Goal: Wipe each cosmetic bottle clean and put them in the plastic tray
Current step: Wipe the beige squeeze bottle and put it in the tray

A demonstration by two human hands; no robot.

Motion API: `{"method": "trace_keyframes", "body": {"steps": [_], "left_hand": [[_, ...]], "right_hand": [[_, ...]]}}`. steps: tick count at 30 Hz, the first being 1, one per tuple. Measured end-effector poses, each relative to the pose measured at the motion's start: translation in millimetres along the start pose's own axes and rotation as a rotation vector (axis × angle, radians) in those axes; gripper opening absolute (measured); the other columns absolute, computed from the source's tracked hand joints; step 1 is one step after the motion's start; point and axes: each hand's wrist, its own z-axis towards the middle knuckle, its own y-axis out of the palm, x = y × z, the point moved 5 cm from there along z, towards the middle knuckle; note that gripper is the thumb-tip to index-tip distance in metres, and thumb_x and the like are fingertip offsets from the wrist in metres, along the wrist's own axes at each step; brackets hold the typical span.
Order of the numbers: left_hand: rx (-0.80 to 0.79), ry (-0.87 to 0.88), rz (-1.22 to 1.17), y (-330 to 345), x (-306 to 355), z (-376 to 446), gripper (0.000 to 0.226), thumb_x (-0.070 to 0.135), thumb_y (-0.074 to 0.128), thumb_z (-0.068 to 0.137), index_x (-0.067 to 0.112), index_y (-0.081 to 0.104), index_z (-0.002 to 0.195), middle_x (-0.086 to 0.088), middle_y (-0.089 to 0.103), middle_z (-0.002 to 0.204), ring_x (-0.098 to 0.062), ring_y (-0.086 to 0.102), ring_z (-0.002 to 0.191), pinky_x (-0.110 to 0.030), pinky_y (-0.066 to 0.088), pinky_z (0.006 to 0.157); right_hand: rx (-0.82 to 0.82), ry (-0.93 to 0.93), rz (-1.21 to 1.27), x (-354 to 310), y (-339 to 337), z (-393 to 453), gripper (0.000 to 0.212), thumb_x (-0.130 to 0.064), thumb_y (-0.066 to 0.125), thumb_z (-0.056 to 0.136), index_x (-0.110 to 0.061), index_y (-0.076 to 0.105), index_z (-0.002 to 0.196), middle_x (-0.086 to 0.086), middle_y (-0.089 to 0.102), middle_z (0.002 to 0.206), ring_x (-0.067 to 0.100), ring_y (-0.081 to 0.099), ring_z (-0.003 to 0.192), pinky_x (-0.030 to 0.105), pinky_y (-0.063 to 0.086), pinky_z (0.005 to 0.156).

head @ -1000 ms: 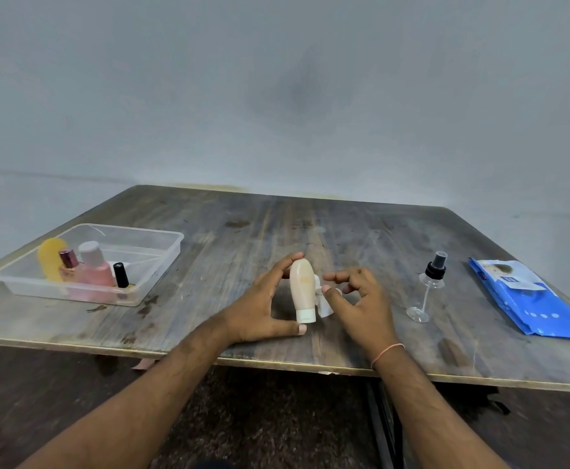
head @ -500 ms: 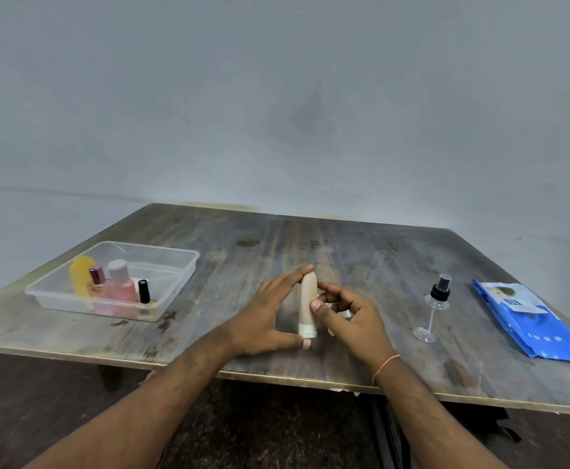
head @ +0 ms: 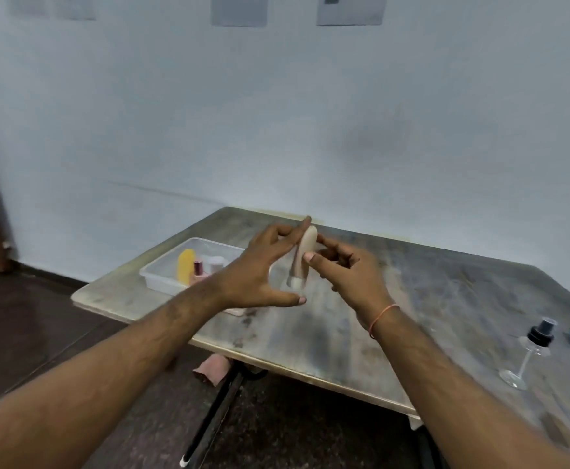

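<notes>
Two hands raise a beige bottle above the desk, cap down. Head view: left hand grips it between thumb at the cap and fingers at the top; right hand pinches its side. Tray, behind the left hand, holds a yellow bottle and others. Spray bottle stands at right.

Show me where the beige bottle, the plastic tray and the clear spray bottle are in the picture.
beige bottle (head: 307,247): head view, on the upper body between both hands.
plastic tray (head: 161,272): head view, on the clear near-left wall.
clear spray bottle (head: 541,331): head view, on the black spray cap.
</notes>
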Motion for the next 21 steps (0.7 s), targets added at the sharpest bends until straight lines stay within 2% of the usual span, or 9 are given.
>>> {"method": "trace_keyframes", "body": {"steps": [3,6,8,10,14,15,18,21], "left_hand": [[0.118,-0.014,0.070,-46,-15,-16,0.092,0.052,0.072,0.097,0.041,0.020,0.172,0.009,0.043,0.140,-0.002,0.039,0.138,-0.032,0.035,0.122],[0.257,-0.069,0.201,-93,-32,-32,0.067,0.045,0.058,0.106,0.034,0.037,0.169,0.009,0.050,0.125,0.003,0.045,0.111,-0.013,0.037,0.102],[0.332,-0.137,0.239,-119,-44,-42,0.056,0.036,0.062,0.109,0.035,0.047,0.163,0.011,0.055,0.116,0.003,0.053,0.097,-0.008,0.042,0.086],[0.410,-0.199,0.251,-142,-58,-56,0.052,0.032,0.070,0.106,0.036,0.058,0.156,0.014,0.061,0.112,0.005,0.062,0.094,-0.016,0.052,0.081],[0.507,-0.313,0.245,-168,-84,-81,0.047,0.030,0.079,0.099,0.033,0.070,0.145,0.015,0.072,0.109,-0.006,0.073,0.093,-0.032,0.059,0.092],[0.520,-0.340,0.246,-170,-90,-86,0.046,0.032,0.080,0.098,0.033,0.071,0.144,0.014,0.075,0.109,-0.008,0.074,0.093,-0.035,0.059,0.094],[0.551,-0.412,0.260,-173,-107,-101,0.045,0.034,0.080,0.098,0.032,0.073,0.142,0.012,0.078,0.111,-0.011,0.075,0.094,-0.038,0.059,0.096],[0.554,-0.477,0.263,-170,-125,-111,0.044,0.034,0.077,0.100,0.033,0.071,0.144,0.011,0.078,0.113,-0.011,0.075,0.095,-0.036,0.058,0.095]], "right_hand": [[-0.039,-0.027,-0.020,-15,46,22,0.046,-0.035,0.085,0.090,-0.033,0.074,0.135,-0.010,0.080,0.104,-0.005,0.073,0.092,0.018,0.055,0.074],[-0.075,-0.076,-0.051,-30,94,46,0.042,-0.041,0.086,0.088,-0.037,0.077,0.129,-0.008,0.082,0.103,0.008,0.076,0.101,0.033,0.060,0.094],[-0.091,-0.115,-0.079,-38,122,60,0.040,-0.045,0.085,0.087,-0.041,0.078,0.125,-0.010,0.082,0.101,0.008,0.076,0.101,0.034,0.060,0.096],[-0.124,-0.144,-0.115,-45,150,72,0.035,-0.041,0.083,0.090,-0.041,0.078,0.124,-0.011,0.082,0.098,0.004,0.074,0.097,0.029,0.057,0.092],[-0.191,-0.144,-0.238,-54,196,94,0.029,-0.037,0.071,0.097,-0.042,0.078,0.126,-0.014,0.078,0.098,0.004,0.069,0.092,0.027,0.053,0.090],[-0.213,-0.136,-0.273,-54,206,98,0.029,-0.037,0.068,0.099,-0.043,0.078,0.125,-0.014,0.079,0.102,0.004,0.069,0.094,0.028,0.053,0.091],[-0.298,-0.111,-0.349,-53,227,105,0.028,-0.038,0.058,0.104,-0.038,0.079,0.123,-0.014,0.078,0.120,0.009,0.068,0.117,0.031,0.051,0.104],[-0.368,-0.083,-0.424,-48,242,110,0.035,-0.040,0.047,0.109,-0.030,0.080,0.118,-0.006,0.079,0.120,0.017,0.066,0.119,0.035,0.051,0.106]]}}
